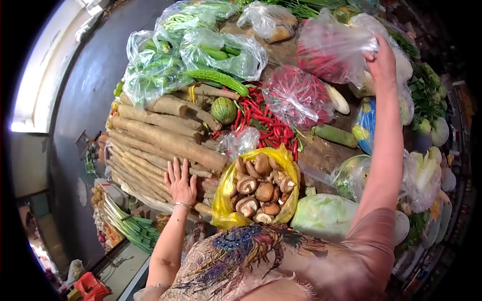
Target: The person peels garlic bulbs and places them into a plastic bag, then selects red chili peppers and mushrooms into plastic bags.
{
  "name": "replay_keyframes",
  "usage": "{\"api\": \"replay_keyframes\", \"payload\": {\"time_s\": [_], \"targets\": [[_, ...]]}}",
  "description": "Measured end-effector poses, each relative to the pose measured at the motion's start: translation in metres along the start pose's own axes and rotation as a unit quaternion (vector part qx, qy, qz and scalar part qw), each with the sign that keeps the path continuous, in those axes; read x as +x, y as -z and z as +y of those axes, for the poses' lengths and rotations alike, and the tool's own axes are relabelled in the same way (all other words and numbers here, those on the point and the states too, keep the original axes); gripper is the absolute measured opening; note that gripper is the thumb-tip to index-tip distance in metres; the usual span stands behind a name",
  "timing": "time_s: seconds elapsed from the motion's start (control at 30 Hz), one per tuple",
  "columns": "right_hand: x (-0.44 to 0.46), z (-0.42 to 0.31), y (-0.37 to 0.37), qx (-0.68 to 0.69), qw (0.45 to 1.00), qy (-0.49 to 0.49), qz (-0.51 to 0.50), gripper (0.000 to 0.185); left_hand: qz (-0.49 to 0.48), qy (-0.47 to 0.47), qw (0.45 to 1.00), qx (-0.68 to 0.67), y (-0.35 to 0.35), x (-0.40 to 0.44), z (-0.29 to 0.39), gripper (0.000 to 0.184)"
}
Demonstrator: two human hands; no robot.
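My right hand [380, 59] is closed on the gathered top of a clear plastic bag [329, 47] with red peppers inside, at the upper right. The bag's plastic is stretched toward the hand. My left hand [181, 186] lies flat with fingers spread on the long brown roots [160, 138]. Between my arms stands an open yellow bag [217, 210] full of brown mushrooms [264, 191]. Loose red chillies [273, 131] lie behind it, beside a second clear bag of red peppers [297, 95].
Bagged green vegetables [221, 52] and a bitter melon [216, 80] lie at the back. A small striped melon [223, 110] sits by the roots. A large pale green gourd [324, 215] is near my body. Leeks [133, 226] lie at lower left, cabbages and greens [427, 95] at right.
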State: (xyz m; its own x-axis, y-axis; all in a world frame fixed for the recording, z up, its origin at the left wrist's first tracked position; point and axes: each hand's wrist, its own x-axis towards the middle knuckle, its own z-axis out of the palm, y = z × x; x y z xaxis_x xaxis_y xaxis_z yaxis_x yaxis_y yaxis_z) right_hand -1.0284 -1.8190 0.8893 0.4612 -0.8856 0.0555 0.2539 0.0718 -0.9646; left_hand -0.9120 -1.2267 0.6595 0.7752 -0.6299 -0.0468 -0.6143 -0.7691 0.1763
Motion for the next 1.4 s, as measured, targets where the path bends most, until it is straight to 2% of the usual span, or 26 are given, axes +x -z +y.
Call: {"api": "replay_keyframes", "payload": {"time_s": [0.03,0.1,0.13,0.17,0.23,0.27,0.3,0.37,0.4,0.43,0.47,0.5,0.57,0.63,0.7,0.8,0.83,0.9,0.97,1.07,1.17,1.23,1.3,1.37,1.4], "targets": [[-0.013,-0.014,-0.015,-0.004,1.000,0.001,0.002,0.012,-0.001,-0.002,1.000,-0.004,-0.001,0.000,0.000,0.057],[-0.046,-0.038,-0.049,0.006,0.996,0.033,-0.083,0.018,0.011,-0.005,1.000,-0.005,-0.003,-0.001,-0.003,0.057],[-0.067,-0.056,-0.064,0.004,0.996,0.033,-0.081,0.018,0.011,-0.005,1.000,-0.006,-0.004,-0.002,-0.003,0.056],[-0.092,-0.075,-0.079,-0.027,0.984,0.020,-0.172,0.041,0.010,-0.006,1.000,-0.008,-0.005,-0.002,-0.005,0.056],[-0.139,-0.083,-0.103,-0.006,0.975,0.015,-0.221,0.042,0.022,-0.010,1.000,-0.008,-0.007,-0.003,-0.006,0.057],[-0.161,-0.082,-0.112,0.046,0.983,0.024,-0.179,0.020,0.023,-0.011,1.000,-0.009,-0.008,-0.003,-0.007,0.057],[-0.182,-0.070,-0.119,0.008,0.970,-0.013,-0.241,0.020,0.025,-0.012,1.000,-0.011,-0.008,-0.004,-0.008,0.057],[-0.225,-0.047,-0.134,-0.084,0.922,-0.070,-0.372,0.022,0.022,-0.011,1.000,-0.007,-0.007,-0.003,-0.006,0.057],[-0.237,-0.042,-0.138,-0.118,0.872,-0.205,-0.428,0.025,0.023,-0.012,1.000,-0.007,-0.007,-0.004,-0.006,0.057],[-0.245,-0.031,-0.143,-0.144,0.812,-0.251,-0.507,0.030,0.022,-0.012,1.000,-0.007,-0.007,-0.004,-0.005,0.058],[-0.240,-0.002,-0.134,-0.143,0.735,-0.239,-0.618,0.032,0.022,-0.012,1.000,-0.005,-0.007,-0.003,-0.006,0.058],[-0.240,0.009,-0.126,-0.196,0.745,-0.175,-0.613,0.034,0.022,-0.011,1.000,-0.003,-0.007,-0.002,-0.006,0.058],[-0.213,0.042,-0.107,-0.216,0.808,-0.252,-0.487,0.034,0.020,-0.014,1.000,-0.004,-0.007,-0.003,-0.007,0.058],[-0.160,0.107,-0.059,-0.315,0.891,-0.118,-0.305,0.031,0.019,-0.012,1.000,-0.004,-0.007,-0.003,-0.006,0.058],[-0.128,0.137,-0.019,-0.503,0.840,-0.035,-0.200,0.027,0.018,-0.011,1.000,0.001,-0.007,-0.001,-0.005,0.058],[-0.111,0.198,0.027,-0.536,0.821,-0.010,-0.197,0.024,0.012,-0.003,1.000,0.001,-0.006,-0.001,-0.003,0.059],[-0.119,0.208,0.026,-0.518,0.822,-0.054,-0.229,0.029,0.009,-0.001,1.000,0.004,-0.005,-0.001,-0.003,0.059],[-0.136,0.225,0.019,-0.536,0.802,-0.059,-0.258,0.035,0.011,-0.005,1.000,0.000,-0.006,-0.001,-0.003,0.058],[-0.144,0.217,0.011,-0.497,0.822,-0.103,-0.259,0.039,0.013,-0.006,1.000,-0.003,-0.007,0.000,-0.005,0.058],[-0.140,0.215,0.015,-0.436,0.866,-0.057,-0.236,0.034,0.015,-0.006,1.000,-0.006,-0.007,-0.001,-0.003,0.058],[-0.134,0.192,0.021,-0.399,0.895,-0.043,-0.197,0.025,0.015,-0.005,1.000,-0.004,-0.007,0.000,-0.004,0.057],[-0.127,0.169,0.026,-0.305,0.940,-0.060,-0.144,0.023,0.020,-0.007,1.000,-0.005,-0.007,0.000,-0.003,0.057],[-0.135,0.127,0.014,-0.251,0.959,-0.007,-0.132,0.021,0.017,-0.007,1.000,-0.013,-0.005,0.000,-0.002,0.056],[-0.155,0.089,-0.001,-0.153,0.982,-0.020,-0.112,0.022,0.021,-0.008,1.000,-0.011,-0.005,-0.001,-0.003,0.056],[-0.166,0.068,-0.002,-0.137,0.979,-0.011,-0.149,0.022,0.024,-0.011,1.000,-0.011,-0.006,-0.001,-0.003,0.056]]}}
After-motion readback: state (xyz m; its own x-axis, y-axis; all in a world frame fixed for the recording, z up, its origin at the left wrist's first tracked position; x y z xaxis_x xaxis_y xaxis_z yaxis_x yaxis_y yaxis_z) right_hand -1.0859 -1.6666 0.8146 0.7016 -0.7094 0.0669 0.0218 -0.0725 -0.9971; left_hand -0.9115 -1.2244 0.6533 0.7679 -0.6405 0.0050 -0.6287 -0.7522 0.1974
